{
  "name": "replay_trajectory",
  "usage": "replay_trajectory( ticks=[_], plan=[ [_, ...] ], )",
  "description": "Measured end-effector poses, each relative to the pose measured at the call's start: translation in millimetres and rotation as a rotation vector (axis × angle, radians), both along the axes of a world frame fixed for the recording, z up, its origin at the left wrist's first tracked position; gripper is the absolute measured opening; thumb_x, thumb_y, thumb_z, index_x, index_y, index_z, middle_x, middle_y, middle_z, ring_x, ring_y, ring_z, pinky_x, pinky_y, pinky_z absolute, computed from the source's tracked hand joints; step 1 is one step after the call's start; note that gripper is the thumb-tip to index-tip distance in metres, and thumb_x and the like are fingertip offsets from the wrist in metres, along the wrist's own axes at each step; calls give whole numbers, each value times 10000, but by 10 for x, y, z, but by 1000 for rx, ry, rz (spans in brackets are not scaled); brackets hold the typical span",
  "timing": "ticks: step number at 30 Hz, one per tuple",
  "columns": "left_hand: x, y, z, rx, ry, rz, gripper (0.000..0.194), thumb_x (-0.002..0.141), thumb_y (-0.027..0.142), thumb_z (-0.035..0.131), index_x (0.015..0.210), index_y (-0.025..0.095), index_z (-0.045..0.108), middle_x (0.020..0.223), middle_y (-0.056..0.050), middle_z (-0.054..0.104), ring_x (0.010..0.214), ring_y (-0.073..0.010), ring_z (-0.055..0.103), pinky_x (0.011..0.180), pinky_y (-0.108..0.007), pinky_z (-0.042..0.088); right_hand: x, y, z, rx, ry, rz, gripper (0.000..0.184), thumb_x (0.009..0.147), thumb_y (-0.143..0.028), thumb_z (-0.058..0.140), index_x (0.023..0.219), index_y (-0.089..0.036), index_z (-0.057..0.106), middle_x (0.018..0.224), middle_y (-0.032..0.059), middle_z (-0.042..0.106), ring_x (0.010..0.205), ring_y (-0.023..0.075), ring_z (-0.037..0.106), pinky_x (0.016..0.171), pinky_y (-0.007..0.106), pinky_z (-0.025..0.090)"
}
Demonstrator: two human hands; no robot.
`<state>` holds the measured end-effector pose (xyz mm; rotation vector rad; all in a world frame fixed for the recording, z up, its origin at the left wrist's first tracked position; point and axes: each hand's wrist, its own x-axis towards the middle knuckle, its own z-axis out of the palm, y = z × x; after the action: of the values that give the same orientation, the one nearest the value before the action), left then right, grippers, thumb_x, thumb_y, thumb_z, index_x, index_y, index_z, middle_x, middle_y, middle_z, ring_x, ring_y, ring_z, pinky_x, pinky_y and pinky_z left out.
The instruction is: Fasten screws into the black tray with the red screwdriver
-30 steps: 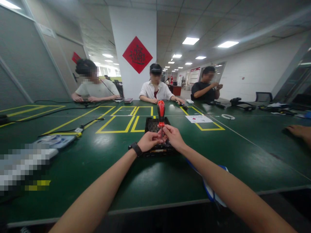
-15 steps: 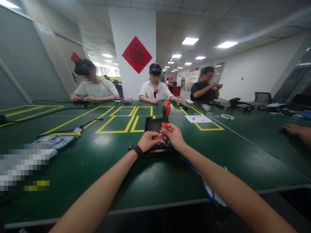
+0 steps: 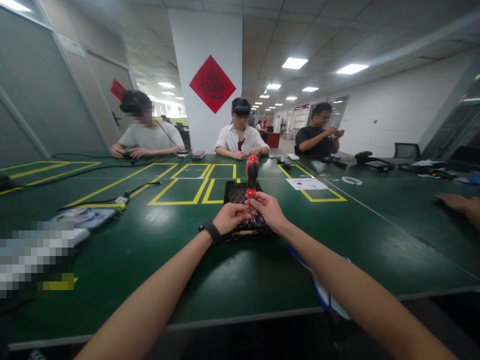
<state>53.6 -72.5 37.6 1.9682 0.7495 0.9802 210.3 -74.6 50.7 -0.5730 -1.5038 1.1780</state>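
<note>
A red and black screwdriver stands nearly upright, handle up, over a black open case with dark contents. My right hand pinches it low down, around the red collar and the top of the shaft. Close by on the other side, the thumb and fingers of my left hand come together beside the shaft. Whether they grip the shaft or a small part is too fine to see. The screwdriver's tip is hidden among the fingers and the case's contents. A dark band is on my left wrist.
Yellow tape outlines mark the green table. A printed sheet and a white ring lie right of the case. On the left is a pouch with a cable. Three people sit opposite; another hand rests at far right.
The screwdriver's handle has shifted a little left and turned, showing more black. My hands stay over the case. The person opposite has drawn a hand back from a dark item on the table.
</note>
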Motion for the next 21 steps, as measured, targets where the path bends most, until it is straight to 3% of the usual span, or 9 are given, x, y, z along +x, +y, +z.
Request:
replay_trajectory(
  ticks=[5, 11, 21],
  plan=[
    [-4, 24, -21, -10, -32, 78, 275, 647, 329, 636, 784, 90, 644, 748, -66, 667, 668, -142, 604, 655, -253, 476, -29, 32, -46, -30, 74, -42, 254, 664, -311, 637, 847, -146, 573, 742, 26, 611, 582, 80, 540, 506, 198, 422],
    [13, -13, 21, 23, 3, 118, 276, 613, 334, 667, 753, 98, 638, 683, -48, 657, 587, -105, 576, 600, -222, 469, -41, 53, -84, -73, 121, -31, 274, 615, -274, 681, 819, -156, 541, 638, -33, 551, 455, 37, 450, 442, 180, 361],
    [20, -34, 37, 37, 26, 108, 259, 624, 333, 657, 719, 94, 621, 656, -40, 638, 560, -93, 550, 560, -206, 450, -64, 7, -69, -69, 124, -41, 326, 582, -287, 699, 851, -161, 565, 639, -42, 514, 454, 35, 432, 433, 182, 358]
  ],
)
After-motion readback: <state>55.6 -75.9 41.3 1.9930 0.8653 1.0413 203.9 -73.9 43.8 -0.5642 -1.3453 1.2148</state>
